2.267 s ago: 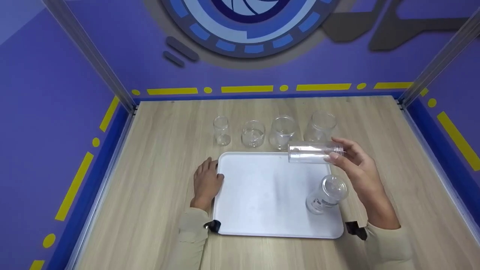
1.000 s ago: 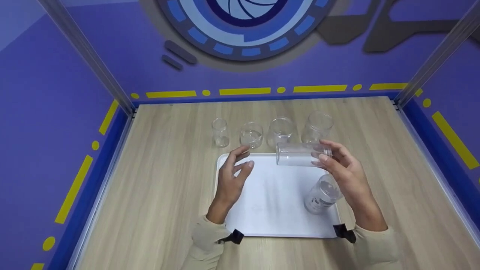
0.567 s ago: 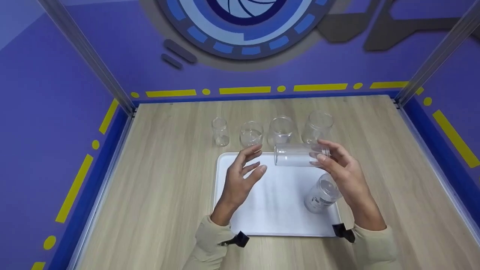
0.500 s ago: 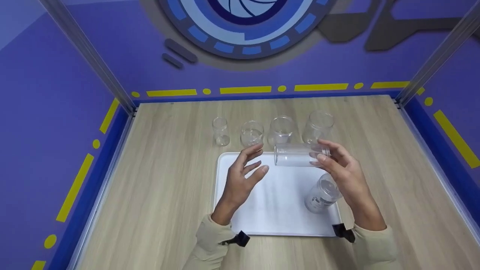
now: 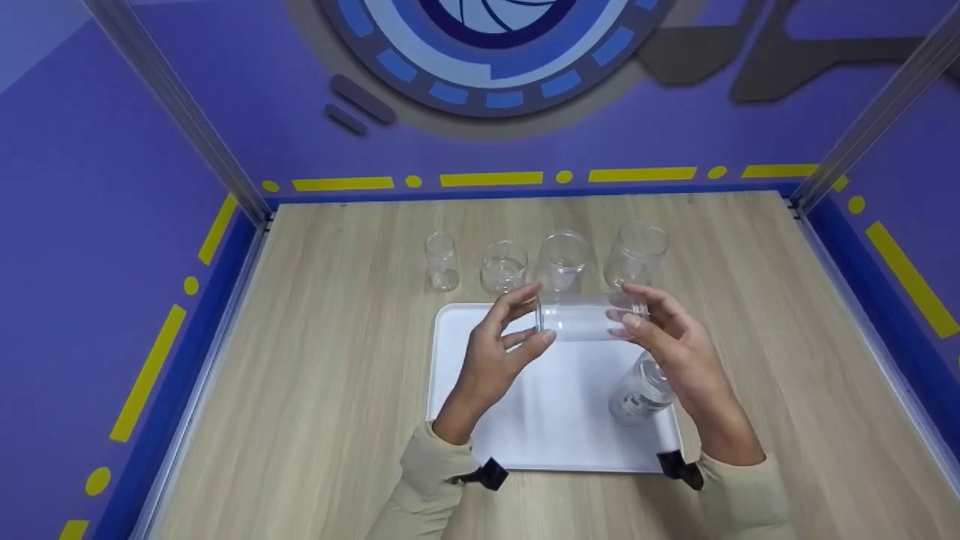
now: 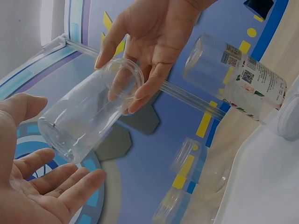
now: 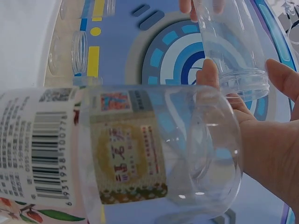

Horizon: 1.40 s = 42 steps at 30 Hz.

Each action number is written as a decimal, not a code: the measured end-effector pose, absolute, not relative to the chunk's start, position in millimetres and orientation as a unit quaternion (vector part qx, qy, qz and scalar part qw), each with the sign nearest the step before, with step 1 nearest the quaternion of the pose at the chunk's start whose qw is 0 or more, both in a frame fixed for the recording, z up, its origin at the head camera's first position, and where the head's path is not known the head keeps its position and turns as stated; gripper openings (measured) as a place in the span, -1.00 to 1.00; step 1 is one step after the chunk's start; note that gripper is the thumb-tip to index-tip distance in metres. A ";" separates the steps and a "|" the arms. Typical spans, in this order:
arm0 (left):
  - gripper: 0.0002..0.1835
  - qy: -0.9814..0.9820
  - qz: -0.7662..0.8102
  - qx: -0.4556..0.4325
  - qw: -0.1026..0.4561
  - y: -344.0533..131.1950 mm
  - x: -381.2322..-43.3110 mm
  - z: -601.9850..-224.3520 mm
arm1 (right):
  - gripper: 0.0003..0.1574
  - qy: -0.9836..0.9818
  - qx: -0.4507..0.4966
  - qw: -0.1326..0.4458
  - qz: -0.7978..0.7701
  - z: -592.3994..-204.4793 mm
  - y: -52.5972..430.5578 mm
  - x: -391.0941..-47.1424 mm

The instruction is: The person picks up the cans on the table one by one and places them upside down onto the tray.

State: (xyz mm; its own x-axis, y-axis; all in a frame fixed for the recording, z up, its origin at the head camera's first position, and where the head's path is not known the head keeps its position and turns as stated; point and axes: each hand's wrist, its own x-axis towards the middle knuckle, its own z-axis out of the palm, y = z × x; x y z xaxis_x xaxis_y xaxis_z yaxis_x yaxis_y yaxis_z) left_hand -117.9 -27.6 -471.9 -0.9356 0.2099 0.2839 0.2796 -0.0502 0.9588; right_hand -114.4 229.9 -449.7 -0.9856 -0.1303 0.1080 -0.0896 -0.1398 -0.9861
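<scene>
A clear cylindrical jar [image 5: 581, 315] lies level in the air above the white tray [image 5: 555, 427]. My right hand [image 5: 686, 352] grips it round the threaded neck, with the thumb on the near side. At its closed bottom end is my left hand [image 5: 491, 356], thumb and fingers spread on either side. The left wrist view shows those fingers [image 6: 70, 184] extended and a little apart from the jar. On the tray's right side a labelled clear jar [image 5: 637, 397] stands with its rounded end up, partly behind my right hand; its barcode label [image 7: 49, 154] fills the right wrist view's left part.
Behind the tray several clear containers stand in a row: a slim one [image 5: 442, 262], a low one [image 5: 504, 266] and wider ones, such as the rightmost container [image 5: 637, 251]. Blue-purple panels [image 5: 480, 150] enclose the wooden table [image 5: 322, 337] at the back and sides.
My left hand has left the tray's left edge, risen and moved right to the jar's bottom end. My right hand has brought the jar left and slightly nearer.
</scene>
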 end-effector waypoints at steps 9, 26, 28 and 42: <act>-0.38 -0.661 -0.729 -0.178 0.010 -22.4 -116.5 -467.8 | -0.43 0.654 -0.085 0.012 -0.752 -447.8 226.0 -111.9; -0.46 -0.660 -0.727 -0.185 0.040 -24.5 -114.5 -466.1 | -0.38 0.704 -0.085 0.000 -0.705 -442.5 220.9 -105.5; -0.47 -0.663 -0.724 -0.185 0.045 -25.3 -114.0 -465.9 | -0.37 0.721 -0.080 0.001 -0.688 -442.1 220.8 -105.1; -0.45 -0.687 -0.704 -0.163 0.078 -38.3 -113.7 -462.3 | -0.48 0.764 -0.087 -0.057 -0.636 -441.0 229.8 -111.0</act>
State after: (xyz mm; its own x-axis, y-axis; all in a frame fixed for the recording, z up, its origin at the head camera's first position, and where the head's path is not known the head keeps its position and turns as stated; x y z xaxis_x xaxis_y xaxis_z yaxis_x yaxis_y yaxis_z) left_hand -113.7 -38.3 -462.3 -0.9347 0.1135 0.3368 0.3338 -0.0451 0.9416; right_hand -111.0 229.8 -441.0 -0.9783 -0.0615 0.1980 -0.2058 0.1748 -0.9629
